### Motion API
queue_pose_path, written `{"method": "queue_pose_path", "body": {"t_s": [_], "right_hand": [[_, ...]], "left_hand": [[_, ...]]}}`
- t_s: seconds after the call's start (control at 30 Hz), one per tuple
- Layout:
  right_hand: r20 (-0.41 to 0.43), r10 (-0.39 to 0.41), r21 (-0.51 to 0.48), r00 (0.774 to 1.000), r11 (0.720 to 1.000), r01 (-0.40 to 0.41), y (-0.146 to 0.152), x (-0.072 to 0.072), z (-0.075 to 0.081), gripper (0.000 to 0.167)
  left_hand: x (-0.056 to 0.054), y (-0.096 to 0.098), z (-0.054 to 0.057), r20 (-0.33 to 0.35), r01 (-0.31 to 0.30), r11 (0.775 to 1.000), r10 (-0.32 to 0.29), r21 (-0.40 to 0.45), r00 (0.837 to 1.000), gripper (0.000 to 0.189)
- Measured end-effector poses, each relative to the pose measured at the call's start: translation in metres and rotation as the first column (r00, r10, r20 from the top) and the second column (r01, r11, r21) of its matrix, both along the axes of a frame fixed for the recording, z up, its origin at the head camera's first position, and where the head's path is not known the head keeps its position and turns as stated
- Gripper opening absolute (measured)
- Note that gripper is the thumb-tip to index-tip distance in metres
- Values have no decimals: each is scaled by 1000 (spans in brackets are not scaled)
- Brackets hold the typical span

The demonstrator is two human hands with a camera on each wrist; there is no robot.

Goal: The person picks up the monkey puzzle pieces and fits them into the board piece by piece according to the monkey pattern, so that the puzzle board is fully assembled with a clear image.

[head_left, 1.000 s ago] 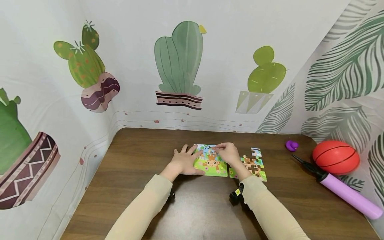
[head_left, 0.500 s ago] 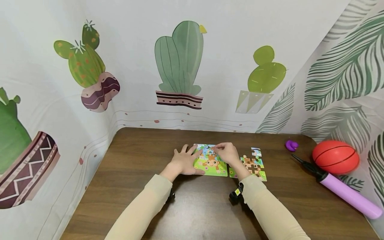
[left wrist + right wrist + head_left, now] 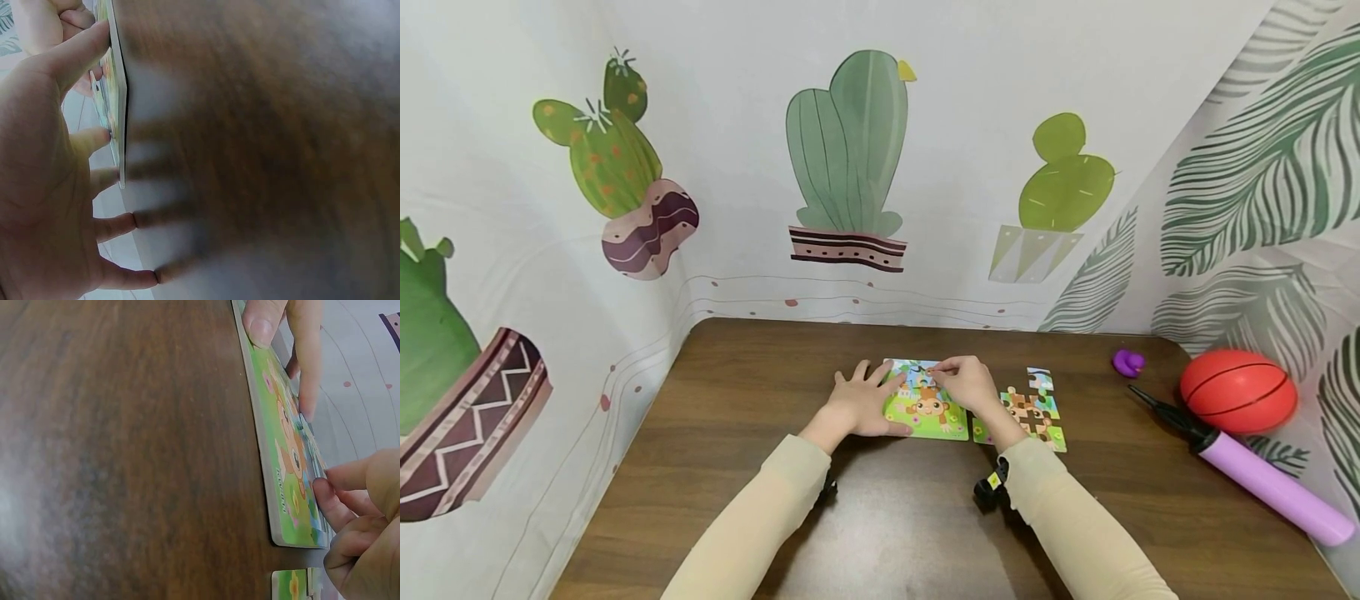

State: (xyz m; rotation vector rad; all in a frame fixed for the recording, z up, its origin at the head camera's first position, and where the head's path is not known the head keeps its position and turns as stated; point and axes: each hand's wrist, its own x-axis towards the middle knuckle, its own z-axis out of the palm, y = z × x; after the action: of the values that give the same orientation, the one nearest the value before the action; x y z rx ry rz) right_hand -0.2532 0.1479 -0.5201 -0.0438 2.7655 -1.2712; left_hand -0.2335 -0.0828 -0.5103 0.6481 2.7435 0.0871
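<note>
In the head view, your left hand (image 3: 859, 408) spreads wide over the left side of the monkey puzzle board (image 3: 951, 427), which lies on the table (image 3: 760, 367); your right hand (image 3: 970, 387) works at the board's upper right. Loose puzzle pieces (image 3: 1037, 412) lie just right of the board. In the left wrist view, your thumb rests on the board. In the right wrist view, your right fingers pinch a tilted piece (image 3: 315, 450) at the board's surface.

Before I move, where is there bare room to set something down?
Bare table lies left of the left hand, and between the sleeves, short of the puzzle board. Crowded: the board, under that hand and the right hand; puzzle pieces beside it; far right, duck, ball, pump.
</note>
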Motion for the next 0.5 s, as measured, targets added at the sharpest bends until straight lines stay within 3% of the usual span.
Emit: {"method": "queue_pose_path", "body": {"t_s": [0.5], "right_hand": [[-48, -15, 31, 999, 999, 16, -2, -1, -4, 22]], "left_hand": [[3, 2, 2, -1, -5, 1000, 5, -22, 1000, 103]]}}
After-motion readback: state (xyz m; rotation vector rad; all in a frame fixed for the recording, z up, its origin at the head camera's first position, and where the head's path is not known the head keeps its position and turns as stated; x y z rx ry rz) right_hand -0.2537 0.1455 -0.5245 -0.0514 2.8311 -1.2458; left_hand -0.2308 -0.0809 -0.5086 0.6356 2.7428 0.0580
